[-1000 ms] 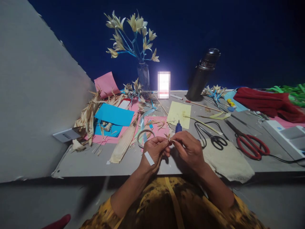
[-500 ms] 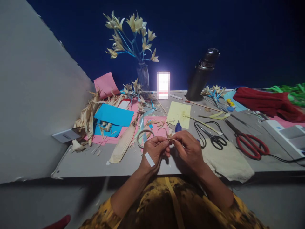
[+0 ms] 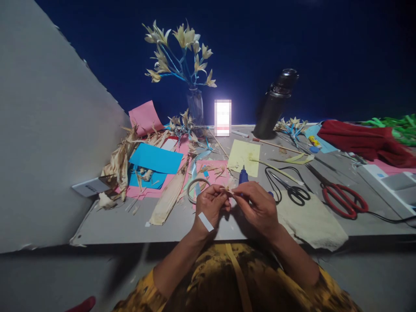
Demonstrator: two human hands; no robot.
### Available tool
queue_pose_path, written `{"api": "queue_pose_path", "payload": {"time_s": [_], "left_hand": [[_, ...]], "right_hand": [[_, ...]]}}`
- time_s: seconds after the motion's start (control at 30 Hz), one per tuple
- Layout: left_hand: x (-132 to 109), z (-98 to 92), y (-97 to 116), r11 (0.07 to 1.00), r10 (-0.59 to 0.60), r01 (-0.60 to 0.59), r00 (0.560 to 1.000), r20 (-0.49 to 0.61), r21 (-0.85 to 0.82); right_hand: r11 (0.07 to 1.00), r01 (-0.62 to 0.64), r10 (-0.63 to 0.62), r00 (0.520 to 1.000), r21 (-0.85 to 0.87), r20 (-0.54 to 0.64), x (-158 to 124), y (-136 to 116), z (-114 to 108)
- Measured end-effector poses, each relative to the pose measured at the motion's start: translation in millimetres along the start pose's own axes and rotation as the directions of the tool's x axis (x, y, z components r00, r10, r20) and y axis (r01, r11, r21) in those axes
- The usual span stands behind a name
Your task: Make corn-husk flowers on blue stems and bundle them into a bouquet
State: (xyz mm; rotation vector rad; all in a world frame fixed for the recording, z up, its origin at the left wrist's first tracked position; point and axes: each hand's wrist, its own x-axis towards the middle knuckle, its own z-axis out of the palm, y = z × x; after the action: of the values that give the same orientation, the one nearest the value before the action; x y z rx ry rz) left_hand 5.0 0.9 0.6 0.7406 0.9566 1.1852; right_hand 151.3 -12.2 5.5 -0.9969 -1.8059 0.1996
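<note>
My left hand (image 3: 210, 204) and my right hand (image 3: 258, 204) meet near the table's front edge, fingers closed. Both pinch a small pale piece of dried husk (image 3: 228, 190) between their fingertips; its exact shape is too small to make out. A white strip lies on the back of my left hand. Just beyond my right fingers stands a dark blue glue bottle (image 3: 243, 175), its nozzle up and its lower part hidden. To the left of my left hand is a roll of tape (image 3: 189, 189). A long dried corn husk (image 3: 167, 197) lies further left.
Black-handled scissors (image 3: 297, 195), red-handled shears (image 3: 344, 203) and a folded cloth (image 3: 312, 221) lie to the right. Coloured paper (image 3: 156, 157) and husks cover the left side. At the back stand a vase (image 3: 195, 106) of husk flowers and a dark flask (image 3: 274, 106).
The small husk piece has turned and sits lower between my fingertips, and my right fingers have shifted slightly. The whole view has tilted a little; the table's things stay put.
</note>
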Motion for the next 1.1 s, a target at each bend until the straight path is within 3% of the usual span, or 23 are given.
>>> {"api": "queue_pose_path", "payload": {"time_s": [0.1, 0.2, 0.3, 0.37, 0.47, 0.67, 0.8, 0.9, 1.0, 1.1], "left_hand": [[2, -4.5, 1, 0.999, 0.051, -0.050, 0.997, -0.053, 0.019], [4, -10.9, -2, 0.993, 0.114, -0.113, 0.990, -0.078, 0.018], [5, -15.8, -4, 0.993, 0.114, -0.116, 0.991, -0.064, -0.029], [5, -16.8, -4, 0.993, 0.091, -0.094, 0.995, -0.036, -0.074], [5, -15.4, 0, 0.989, 0.078, -0.076, 0.997, 0.011, -0.124], [3, -8.9, 9, 0.984, 0.050, -0.043, 0.998, 0.037, -0.171], [7, -8.6, 10, 0.986, 0.040, -0.042, 0.999, -0.016, -0.164], [12, -11.4, 8, 0.986, 0.020, -0.024, 0.999, -0.029, -0.163], [16, -14.0, 8, 0.979, 0.010, -0.012, 1.000, -0.012, -0.205], [19, -13.8, 12, 0.973, -0.008, 0.012, 1.000, 0.017, -0.229]], "right_hand": [[1.000, -0.014, 0.014, 1.000, -0.019, -0.003, -4, 5, -8], [0.969, -0.077, 0.101, 0.990, -0.233, 0.095, -11, 22, -22], [0.844, -0.120, 0.264, 0.941, -0.523, 0.210, -17, 43, -36], [0.776, -0.083, 0.344, 0.887, -0.626, 0.307, -19, 53, -42], [0.728, -0.018, 0.390, 0.833, -0.685, 0.393, -20, 59, -44], [0.701, 0.020, 0.403, 0.814, -0.713, 0.419, -12, 60, -36], [0.762, -0.011, 0.380, 0.817, -0.647, 0.434, -3, 61, -40], [0.839, -0.207, 0.425, 0.827, -0.504, 0.367, 2, 62, -48], [0.866, -0.476, 0.500, 0.811, -0.156, 0.303, 5, 62, -57], [0.792, -0.591, 0.533, 0.792, 0.154, 0.298, 7, 61, -63]]}}
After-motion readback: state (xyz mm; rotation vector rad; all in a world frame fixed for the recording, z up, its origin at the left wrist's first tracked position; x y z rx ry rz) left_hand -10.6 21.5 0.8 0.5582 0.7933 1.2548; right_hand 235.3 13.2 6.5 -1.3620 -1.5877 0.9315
